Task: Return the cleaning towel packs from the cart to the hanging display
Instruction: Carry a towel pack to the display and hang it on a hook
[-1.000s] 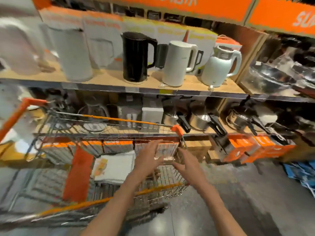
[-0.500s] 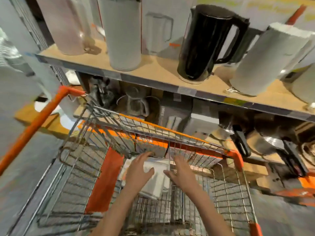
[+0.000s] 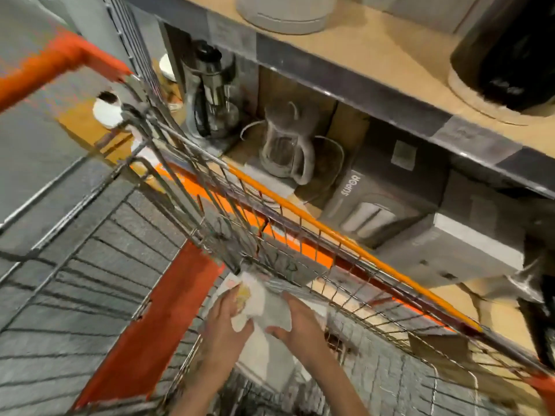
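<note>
We had both hands down inside the cart, on a white towel pack lying in its basket near the far wire wall. Our left hand gripped the pack's left edge, thumb curled over the printed corner, while our right hand pinched its right side from above. More white packs lay under it, blurred. Beyond the cart's orange rail stood a shelf with a glass kettle and a grey box.

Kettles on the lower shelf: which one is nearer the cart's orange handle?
The tall dark-lidded glass kettle, at the shelf's left end; the squat clear jug kettle sits further right.
</note>
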A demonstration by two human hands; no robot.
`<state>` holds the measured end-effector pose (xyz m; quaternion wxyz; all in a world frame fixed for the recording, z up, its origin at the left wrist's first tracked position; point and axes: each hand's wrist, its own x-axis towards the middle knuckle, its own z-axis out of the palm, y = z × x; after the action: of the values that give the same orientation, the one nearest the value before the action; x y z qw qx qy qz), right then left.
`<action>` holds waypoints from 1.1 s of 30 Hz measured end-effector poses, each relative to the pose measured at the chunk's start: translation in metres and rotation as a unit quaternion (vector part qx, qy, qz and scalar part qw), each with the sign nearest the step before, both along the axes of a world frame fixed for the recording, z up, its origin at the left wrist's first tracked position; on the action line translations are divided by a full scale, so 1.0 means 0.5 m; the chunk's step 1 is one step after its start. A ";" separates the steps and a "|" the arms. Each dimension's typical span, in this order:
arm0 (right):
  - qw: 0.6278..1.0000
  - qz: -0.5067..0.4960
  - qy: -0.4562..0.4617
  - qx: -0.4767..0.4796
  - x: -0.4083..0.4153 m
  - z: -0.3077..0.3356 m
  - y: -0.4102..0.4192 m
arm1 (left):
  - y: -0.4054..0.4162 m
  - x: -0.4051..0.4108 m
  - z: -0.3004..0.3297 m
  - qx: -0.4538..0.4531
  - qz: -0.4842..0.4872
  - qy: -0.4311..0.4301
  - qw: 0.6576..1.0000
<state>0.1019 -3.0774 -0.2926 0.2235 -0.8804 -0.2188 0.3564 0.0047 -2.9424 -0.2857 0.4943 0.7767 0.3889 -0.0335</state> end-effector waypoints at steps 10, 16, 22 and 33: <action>0.998 0.025 0.028 0.041 0.079 -0.197 0.112 | -0.012 -0.009 -0.198 0.104 0.108 0.032 0.988; 0.998 0.052 0.031 0.037 0.090 -0.261 0.161 | -0.027 -0.017 -0.254 0.121 0.126 0.053 0.983; 0.994 -0.005 0.072 0.078 0.088 -0.265 0.167 | -0.030 -0.018 -0.264 0.103 0.121 0.082 0.984; 0.996 0.035 0.067 0.047 0.076 -0.274 0.165 | -0.050 -0.019 -0.248 0.081 0.129 0.053 0.987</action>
<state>0.1400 -2.9947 -0.4294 0.2661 -0.8350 -0.2505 0.4114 -0.0048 -2.9674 -0.4097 0.4080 0.7547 0.5133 0.0210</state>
